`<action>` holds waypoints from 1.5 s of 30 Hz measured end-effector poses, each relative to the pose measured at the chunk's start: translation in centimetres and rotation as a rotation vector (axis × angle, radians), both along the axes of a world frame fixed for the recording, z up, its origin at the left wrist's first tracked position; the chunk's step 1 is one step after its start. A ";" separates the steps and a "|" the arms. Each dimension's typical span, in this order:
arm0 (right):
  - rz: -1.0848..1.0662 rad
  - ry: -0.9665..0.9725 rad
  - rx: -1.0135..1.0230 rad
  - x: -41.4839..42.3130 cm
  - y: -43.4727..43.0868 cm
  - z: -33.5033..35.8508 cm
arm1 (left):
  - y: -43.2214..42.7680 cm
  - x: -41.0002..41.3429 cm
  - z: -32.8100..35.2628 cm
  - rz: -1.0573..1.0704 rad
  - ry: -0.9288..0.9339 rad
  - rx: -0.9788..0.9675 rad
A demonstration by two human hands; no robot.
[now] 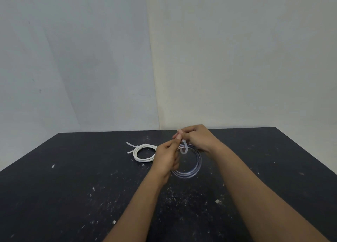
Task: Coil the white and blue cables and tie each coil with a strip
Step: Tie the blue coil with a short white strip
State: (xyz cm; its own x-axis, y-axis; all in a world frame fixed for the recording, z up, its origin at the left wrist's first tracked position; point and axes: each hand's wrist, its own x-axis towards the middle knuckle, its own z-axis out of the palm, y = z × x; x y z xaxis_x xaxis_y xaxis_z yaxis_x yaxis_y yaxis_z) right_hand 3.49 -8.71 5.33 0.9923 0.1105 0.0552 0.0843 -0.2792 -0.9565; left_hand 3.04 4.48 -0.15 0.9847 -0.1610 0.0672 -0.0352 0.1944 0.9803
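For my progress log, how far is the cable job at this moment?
Done: the white cable lies coiled on the table, a first strip knotted round it. In hand: the blue cable is coiled, and the left hand and right hand pinch a second strip looped round it. Left: it seems this tie must only be pulled tight.

- Table top (73,196): dark, matt, rough-looking board, flecked all over with pale chips and scratches.
- White cable (144,159), far left of centre: smooth, plastic-looking sheath with a dull sheen.
- Blue cable (197,167), to its right: glossy sheath that catches pale highlights and looks almost translucent.
- Looped strip (184,148) at the blue cable's far side: pale, smooth, semi-matt, plastic-like.
- Tied strip (132,145) on the white cable: the same pale, matt look.
- Walls (91,59): flat matt paint, faintly scuffed.
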 end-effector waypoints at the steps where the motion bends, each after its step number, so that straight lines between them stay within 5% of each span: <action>1: -0.009 -0.002 0.001 0.1 -0.1 0.1 | 0.0 0.1 0.0 -0.007 0.025 -0.023; 17: -0.114 -0.124 -0.158 0.1 0.4 0.1 | -0.9 -0.5 0.2 -0.069 0.251 -0.246; 23: -0.292 -0.152 0.069 0.7 0.0 -0.2 | -1.2 -1.5 -0.7 -0.056 0.323 -0.237; 27: -0.096 0.117 -0.108 0.0 -0.2 -0.1 | -0.6 -1.2 -0.7 -0.003 0.330 -0.254; 29: -0.059 0.229 -0.057 -0.2 -0.1 -0.2 | -0.5 -1.2 -0.5 0.012 0.317 -0.236; 37: -0.313 0.091 0.120 0.4 0.7 -0.9 | -1.9 -1.5 0.1 0.043 0.318 -0.279; 45: -0.063 0.195 0.278 -0.1 0.0 -2.9 | -0.6 0.1 1.2 0.068 0.323 -0.369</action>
